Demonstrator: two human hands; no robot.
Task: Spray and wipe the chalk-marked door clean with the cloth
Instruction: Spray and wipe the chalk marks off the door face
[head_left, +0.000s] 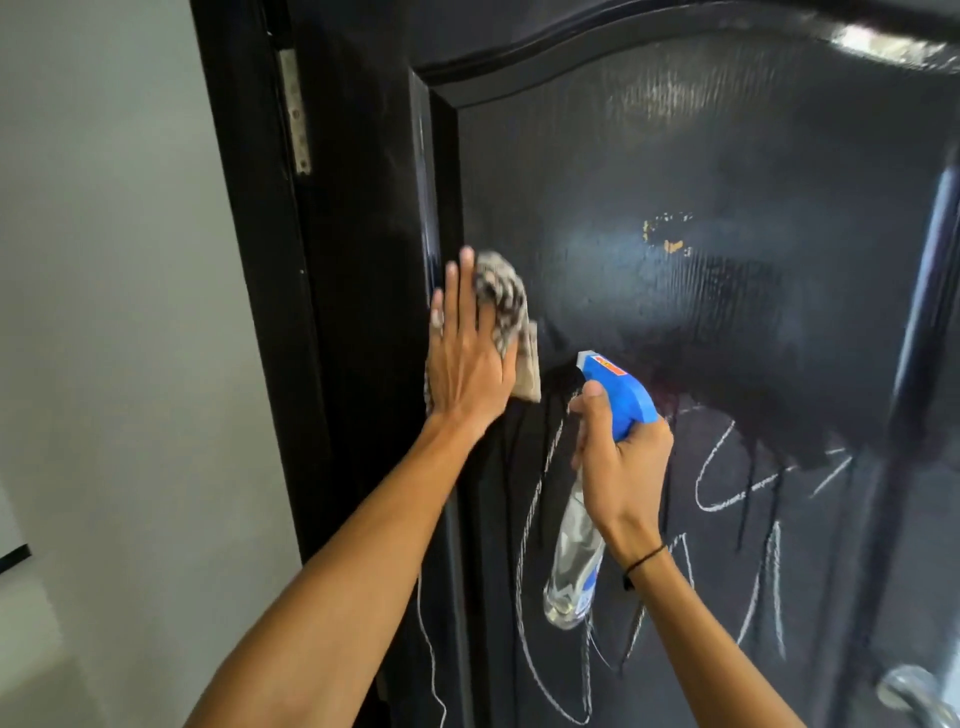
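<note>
The left hand (467, 358) lies flat, fingers straight, pressing the checked grey-and-white cloth (506, 312) against the glossy black panelled door (727, 291) for even wiping pressure. The right hand (621, 467) grips the clear blue-headed spray bottle (582, 561), nozzle aimed at the remaining white chalk marks (727, 493) below.

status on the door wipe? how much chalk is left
Done: the upper door panel looks wet and free of chalk, with drips running down. In hand: the left hand presses the cloth flat at the panel's left edge; the right hand has its grip on the spray bottle. Left: the chalk marks across the lower panel.
</note>
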